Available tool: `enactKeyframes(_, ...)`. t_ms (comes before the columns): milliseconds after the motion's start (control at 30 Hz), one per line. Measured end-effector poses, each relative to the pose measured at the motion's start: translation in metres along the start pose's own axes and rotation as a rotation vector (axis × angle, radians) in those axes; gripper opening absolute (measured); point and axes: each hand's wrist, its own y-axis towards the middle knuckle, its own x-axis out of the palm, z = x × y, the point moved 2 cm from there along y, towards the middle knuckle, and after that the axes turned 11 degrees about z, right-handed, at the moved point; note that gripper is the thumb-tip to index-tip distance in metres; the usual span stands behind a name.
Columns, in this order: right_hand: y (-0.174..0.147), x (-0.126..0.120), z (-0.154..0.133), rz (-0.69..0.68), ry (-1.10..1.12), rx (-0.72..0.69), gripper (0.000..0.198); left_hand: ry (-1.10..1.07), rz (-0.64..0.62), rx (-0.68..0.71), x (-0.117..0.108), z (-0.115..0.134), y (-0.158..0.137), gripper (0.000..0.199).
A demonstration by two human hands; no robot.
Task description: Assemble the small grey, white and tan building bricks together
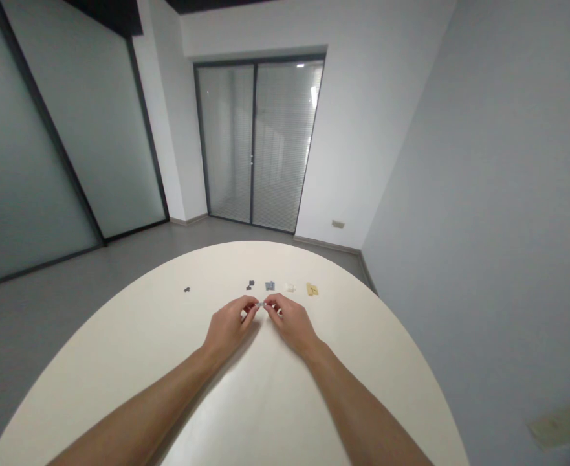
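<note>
Between the fingertips of both hands is a small grey piece (261,304), much of it covered by the fingers. My left hand (231,322) pinches its left end with thumb and forefinger. From the other side my right hand (290,320) pinches the right end. Just beyond the fingers lie small black pieces (250,284) and a little group of blue-grey pieces (270,285). Farther right are white pieces (290,288) and tan pieces (312,289). They look like small toy building bricks, but are too small to tell for sure.
All of this is on a round cream table (120,362). A small dark piece (186,289) lies by itself to the left. Beyond the table's far edge are a grey floor (139,249), a glass double door (255,142) and a white wall (488,194) on the right.
</note>
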Motion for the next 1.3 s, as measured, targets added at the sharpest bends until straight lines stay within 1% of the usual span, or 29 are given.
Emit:
enactKeyframes(367,-0.0006,-0.0005,0.0001,0.004,-0.008,-0.01,0.016,0.009,-0.01,0.002,0.0005,-0.0014,-0.0003,0.031)
enactKeyframes(733,-0.0006,-0.0032,-0.0019,-0.004,-0.03,-0.009,0.017,0.01,-0.01,0.05,0.0002,-0.0017,-0.001,0.032)
enactKeyframes(1067,-0.0004,-0.0021,-0.0015,0.011,-0.042,-0.021,0.018,0.014,-0.019,0.065,0.001,-0.0024,-0.0009,0.032)
enactKeyframes(1300,-0.0009,-0.0014,-0.0013,-0.008,-0.045,-0.04,0.014,0.014,-0.015,0.043,0.0029,-0.0033,-0.001,0.033)
